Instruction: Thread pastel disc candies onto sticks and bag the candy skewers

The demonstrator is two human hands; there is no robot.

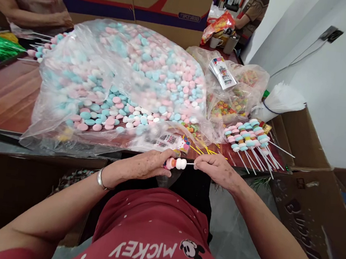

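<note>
In the head view, the left hand grasps the candy-covered end of a candy skewer, thumb and fingers around its pieces; pink, orange and white ones show past the grip. The right hand pinches the skewer's bare white stick, so the skewer lies roughly level between the two hands, near the table edge. Just beyond them on the table are printed packets and thin yellow strips. Farther past the hands spreads a large clear bag of pink, blue and white candies. Beyond the right hand, to its right, lies a pile of loaded skewers; behind that stands a bundle of white sticks. Far beyond the left hand, a co-worker's hand is near more skewers.
</note>
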